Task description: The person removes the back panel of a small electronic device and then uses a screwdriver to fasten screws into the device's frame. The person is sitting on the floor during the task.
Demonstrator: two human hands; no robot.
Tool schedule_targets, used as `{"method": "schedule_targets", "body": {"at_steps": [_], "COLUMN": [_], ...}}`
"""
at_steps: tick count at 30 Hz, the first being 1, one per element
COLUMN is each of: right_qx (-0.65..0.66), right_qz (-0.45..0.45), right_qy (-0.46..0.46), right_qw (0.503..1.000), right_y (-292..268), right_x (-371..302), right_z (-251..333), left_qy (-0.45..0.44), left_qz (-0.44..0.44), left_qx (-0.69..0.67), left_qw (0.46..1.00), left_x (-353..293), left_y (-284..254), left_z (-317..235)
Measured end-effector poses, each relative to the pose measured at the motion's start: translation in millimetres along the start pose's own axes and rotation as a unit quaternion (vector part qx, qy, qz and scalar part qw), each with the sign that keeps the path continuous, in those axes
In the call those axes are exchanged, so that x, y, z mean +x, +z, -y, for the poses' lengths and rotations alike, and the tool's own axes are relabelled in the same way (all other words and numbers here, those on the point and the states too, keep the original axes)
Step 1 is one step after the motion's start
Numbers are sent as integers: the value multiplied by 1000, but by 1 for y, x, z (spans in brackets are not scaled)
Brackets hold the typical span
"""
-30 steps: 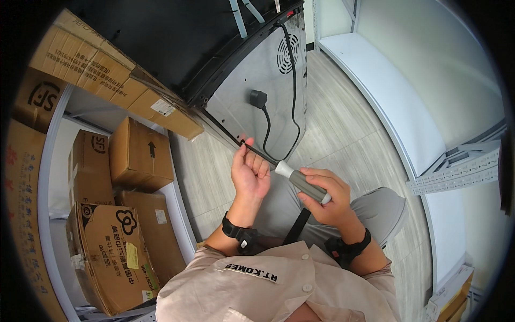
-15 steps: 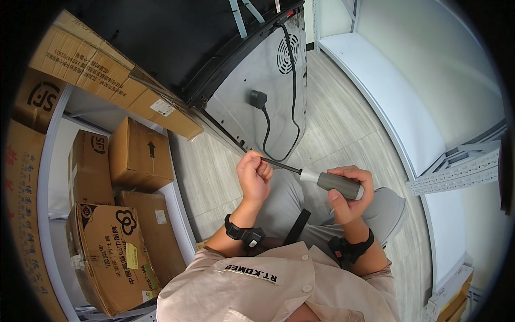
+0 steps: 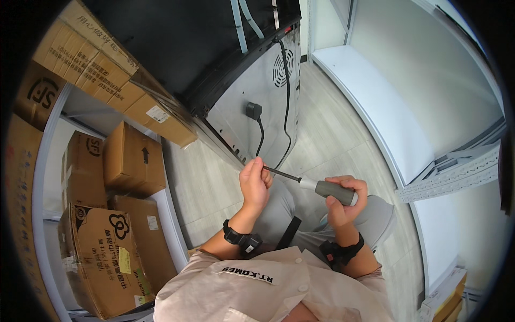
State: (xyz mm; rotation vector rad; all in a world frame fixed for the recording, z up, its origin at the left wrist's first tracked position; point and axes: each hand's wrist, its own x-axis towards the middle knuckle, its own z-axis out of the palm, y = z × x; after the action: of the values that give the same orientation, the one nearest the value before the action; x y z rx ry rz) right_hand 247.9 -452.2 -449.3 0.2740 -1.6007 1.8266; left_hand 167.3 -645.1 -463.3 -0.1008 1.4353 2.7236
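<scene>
In my right hand (image 3: 348, 212) is a screwdriver (image 3: 335, 192) with a thick grey and silver handle; thumb and fingers are wrapped around its rear part. Its dark shaft points left, toward my left hand (image 3: 254, 188). The fingers of that hand are curled and pinch at the far end of the shaft. Whether a screw is between them is hidden. Just beyond my left hand stands the pale metal panel (image 3: 228, 121) of a large black-topped appliance. A black plug (image 3: 254, 110) and a black power cord (image 3: 288, 102) hang against the panel.
Cardboard boxes (image 3: 134, 161) fill a shelf on the left, and a long flat carton (image 3: 115, 91) lies above them beside the appliance. White metal shelving (image 3: 370, 102) curves along the right. Pale wood-look floor (image 3: 343, 134) shows between the appliance and the shelving.
The view has shifted slightly, so the appliance and boxes sit a little lower and further left. Both hands keep almost the same pose on the screwdriver.
</scene>
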Motion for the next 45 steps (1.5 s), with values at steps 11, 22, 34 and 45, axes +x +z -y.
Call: {"method": "schedule_targets", "body": {"at_steps": [11, 22, 34, 45], "right_qx": [72, -42, -49, -63], "right_qz": [-124, 3, 83, 90], "right_qy": [20, -30, 77, 104], "right_qw": [989, 999, 992, 989], "right_y": [-11, 14, 30, 35], "right_x": [14, -6, -11, -12], "right_z": [-2, -15, -21, -28], "left_qy": [-89, -197, -73, -59], "left_qz": [10, 95, -45, -59], "left_qx": [-91, -205, -159, -135], "left_qw": [992, 954, 983, 987], "left_x": [9, 3, 4, 8], "left_y": [-15, -16, -14, -20], "left_z": [-7, 9, 11, 11]}}
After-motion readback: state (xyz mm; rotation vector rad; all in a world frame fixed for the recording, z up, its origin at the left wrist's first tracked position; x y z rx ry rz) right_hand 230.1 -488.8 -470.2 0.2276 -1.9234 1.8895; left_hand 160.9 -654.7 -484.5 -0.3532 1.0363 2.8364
